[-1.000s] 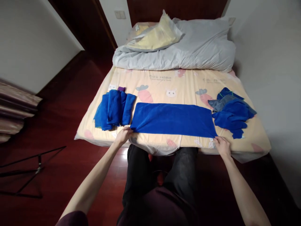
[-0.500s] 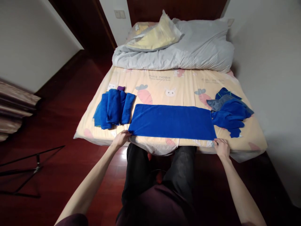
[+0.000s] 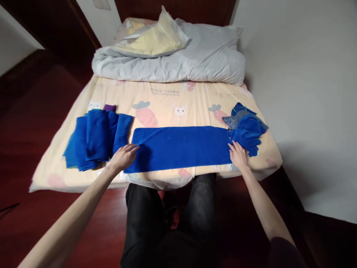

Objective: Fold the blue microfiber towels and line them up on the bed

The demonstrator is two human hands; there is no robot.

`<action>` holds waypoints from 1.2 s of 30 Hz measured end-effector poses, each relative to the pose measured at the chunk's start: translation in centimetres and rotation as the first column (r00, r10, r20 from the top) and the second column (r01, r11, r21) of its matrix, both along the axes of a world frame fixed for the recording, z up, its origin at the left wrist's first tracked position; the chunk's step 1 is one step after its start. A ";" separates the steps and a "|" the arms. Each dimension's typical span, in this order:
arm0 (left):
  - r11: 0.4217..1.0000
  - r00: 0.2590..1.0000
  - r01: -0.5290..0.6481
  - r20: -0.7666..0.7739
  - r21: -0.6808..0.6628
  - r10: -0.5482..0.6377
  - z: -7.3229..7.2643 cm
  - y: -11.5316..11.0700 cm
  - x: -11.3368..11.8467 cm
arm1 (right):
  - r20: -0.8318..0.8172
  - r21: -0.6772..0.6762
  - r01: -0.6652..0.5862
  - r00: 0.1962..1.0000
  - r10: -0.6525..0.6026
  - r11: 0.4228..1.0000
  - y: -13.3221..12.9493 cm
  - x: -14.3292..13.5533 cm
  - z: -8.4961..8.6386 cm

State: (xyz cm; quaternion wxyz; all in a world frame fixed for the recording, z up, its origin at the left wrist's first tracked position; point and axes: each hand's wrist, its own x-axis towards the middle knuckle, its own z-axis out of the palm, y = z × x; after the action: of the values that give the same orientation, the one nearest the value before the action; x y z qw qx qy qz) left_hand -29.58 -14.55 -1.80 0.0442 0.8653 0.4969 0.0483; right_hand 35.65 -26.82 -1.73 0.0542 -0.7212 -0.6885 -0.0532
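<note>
While the blue cloth point(image 3: 178, 149) lay flat before me as a long strip near the front edge of the bed point(image 3: 167, 106), I had a hand at each of its ends. My left hand point(image 3: 124, 155) was at the left end, palm down, its fingers stretched forward and loosely together, with no cloth pinched in them; a dark shadow fell on the blue just beside the fingertips, and I could not tell whether they touched it. My right hand point(image 3: 239, 154) was at the opposite end, palm down too, its fingers extended and a little apart, gripping nothing; whether they pressed on the fabric was unclear. The strip's long sides ran roughly across my view, its surface mostly smooth. To the left, just beyond my left hand, folded blue cloths point(image 3: 97, 136) lay side by side and partly overlapping, with a small purple piece point(image 3: 109, 108) showing behind them. To the right, close by the strip's end, sat a crumpled heap point(image 3: 248, 130) of blue and grey fabric. Under everything spread a pale peach sheet point(image 3: 195, 108) printed with carrots and rabbit faces. Farther back, a bunched grey quilt point(image 3: 212, 52) lay across the bed, with a yellow bundle point(image 3: 156, 39) in a whitish, see-through cover on top.
</note>
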 end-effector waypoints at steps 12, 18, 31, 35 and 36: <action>0.996 0.999 -0.026 0.039 0.090 0.023 -5.4 1.7 -5.8 | 0.167 -0.265 0.389 0.920 -0.355 0.883 9.5 9.6 -2.4; 0.992 0.994 -0.105 0.042 0.063 0.103 -5.2 2.3 -5.5 | 0.168 -0.274 0.462 0.887 -0.431 0.843 11.6 8.2 -1.4; 0.978 0.948 -0.209 0.251 0.018 0.198 -5.0 -1.0 10.2 | -0.348 -0.209 0.442 0.800 -0.489 0.872 17.1 1.8 -1.6; 0.968 0.937 -0.249 0.257 0.009 0.239 -6.7 -2.4 11.3 | -0.614 -0.084 0.372 0.711 -0.342 0.924 18.0 2.5 -3.8; 0.968 0.936 -0.250 0.258 0.002 0.241 -6.9 -2.4 11.2 | -0.671 -0.051 0.338 0.686 -0.283 0.940 18.3 2.9 -4.2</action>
State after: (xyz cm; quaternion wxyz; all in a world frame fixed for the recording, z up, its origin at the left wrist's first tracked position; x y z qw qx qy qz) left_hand -18.42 -16.98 -8.68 0.0865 0.7838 0.5901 0.1733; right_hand 38.51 -8.57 -5.97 0.3153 -0.7950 -0.4880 0.1742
